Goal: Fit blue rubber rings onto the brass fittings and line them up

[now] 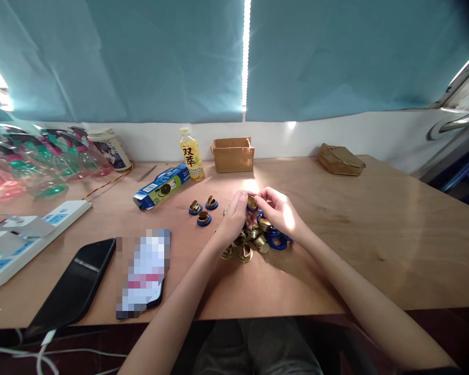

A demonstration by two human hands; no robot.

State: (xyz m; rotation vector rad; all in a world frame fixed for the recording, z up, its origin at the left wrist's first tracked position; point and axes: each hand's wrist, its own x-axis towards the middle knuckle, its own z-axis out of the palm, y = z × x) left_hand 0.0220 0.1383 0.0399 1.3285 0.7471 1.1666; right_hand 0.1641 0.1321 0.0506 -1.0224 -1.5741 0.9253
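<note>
Between my two hands is a small brass-coloured metal cup with a blue ring about its base. My left hand grips it from the left, and the fingers of my right hand pinch at its right side. Under and in front of the hands lies a pile of similar brass cups, partly hidden by them. Loose blue rings lie at the pile's right side. Left of my left hand, three brass pieces seated in blue rings stand apart on the table.
Behind stand an open cardboard box, a yellow drink bottle and a blue carton. A brown package lies back right. Two phones, a power strip, a paper cup and spray bottles occupy the left.
</note>
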